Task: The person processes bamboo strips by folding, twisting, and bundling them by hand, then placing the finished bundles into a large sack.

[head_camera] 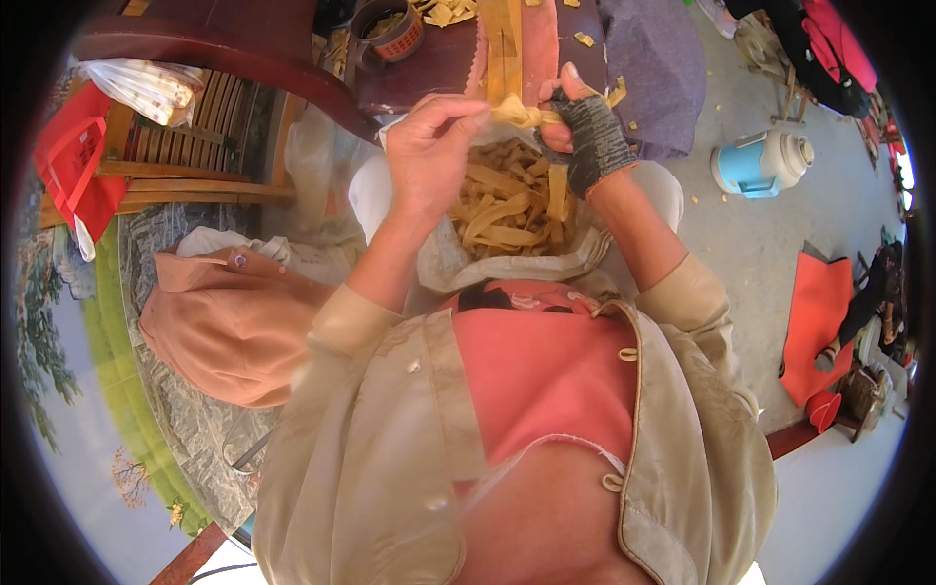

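Between my hands is a pale yellow, twisted strip (516,112), knotted or folded at its left end. My left hand (439,142), bare, pinches that end between thumb and fingertips. A grey fingerless glove covers part of my right hand (581,124), whose fingers are closed around the other end. Below them, an open white woven sack (468,272) between my knees holds many similar yellowish-brown strips (504,208). Just beyond my hands a wooden board (499,51) lies over a pink cloth (541,44). What the strips are made of, I cannot tell.
A dark red table (446,69) carries a brown mug (387,33) and scattered yellow pieces (442,11). A blue and white thermos jug (760,162) stands on the floor at right. At left are a slatted wooden chair (197,124), a red bag (77,153) and a salmon-coloured garment (227,322).
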A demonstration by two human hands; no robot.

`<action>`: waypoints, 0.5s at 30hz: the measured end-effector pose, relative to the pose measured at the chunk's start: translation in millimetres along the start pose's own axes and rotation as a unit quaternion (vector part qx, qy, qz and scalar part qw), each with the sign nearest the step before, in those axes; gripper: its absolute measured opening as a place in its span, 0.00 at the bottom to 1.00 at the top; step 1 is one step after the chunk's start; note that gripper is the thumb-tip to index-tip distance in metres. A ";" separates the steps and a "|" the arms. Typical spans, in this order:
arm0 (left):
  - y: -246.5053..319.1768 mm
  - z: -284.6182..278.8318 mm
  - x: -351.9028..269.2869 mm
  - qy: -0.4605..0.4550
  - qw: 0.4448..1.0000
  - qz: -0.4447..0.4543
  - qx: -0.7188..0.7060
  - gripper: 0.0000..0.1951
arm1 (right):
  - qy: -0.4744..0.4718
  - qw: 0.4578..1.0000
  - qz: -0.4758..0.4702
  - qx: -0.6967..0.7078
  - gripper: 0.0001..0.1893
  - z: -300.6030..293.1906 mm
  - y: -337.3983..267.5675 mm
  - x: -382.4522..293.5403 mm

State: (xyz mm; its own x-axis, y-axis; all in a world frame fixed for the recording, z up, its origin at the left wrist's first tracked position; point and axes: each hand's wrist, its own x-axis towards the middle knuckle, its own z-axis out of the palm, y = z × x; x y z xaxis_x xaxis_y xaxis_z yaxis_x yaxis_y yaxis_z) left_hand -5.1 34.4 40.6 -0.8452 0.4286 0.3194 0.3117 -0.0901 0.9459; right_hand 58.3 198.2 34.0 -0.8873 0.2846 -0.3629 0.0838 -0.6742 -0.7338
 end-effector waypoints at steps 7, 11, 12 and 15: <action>-5.0 -19.0 1.8 -0.031 0.994 -0.033 0.103 0.08 | -0.054 0.967 -0.133 -0.213 0.07 -27.9 21.2 19.0; 10.0 -5.1 4.1 -0.062 0.900 0.190 0.387 0.18 | -0.053 0.961 -0.063 -0.264 0.05 -13.7 22.8 12.8; 6.5 -3.0 2.3 -0.109 0.901 0.192 0.375 0.19 | -0.062 0.963 -0.048 -0.257 0.05 -4.4 22.9 9.5; -4.1 -2.6 -1.7 -0.186 0.908 0.111 0.357 0.19 | -0.093 0.958 0.052 -0.267 0.11 12.1 15.4 -3.2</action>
State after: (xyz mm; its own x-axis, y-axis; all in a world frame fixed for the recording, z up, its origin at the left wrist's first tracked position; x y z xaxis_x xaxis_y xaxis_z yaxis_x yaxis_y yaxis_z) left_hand -6.1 31.7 36.4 -0.5624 0.7577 0.3310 0.7719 0.3376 0.5387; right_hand 57.0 178.7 30.8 -0.9229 0.0739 -0.3779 0.3523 -0.2341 -0.9061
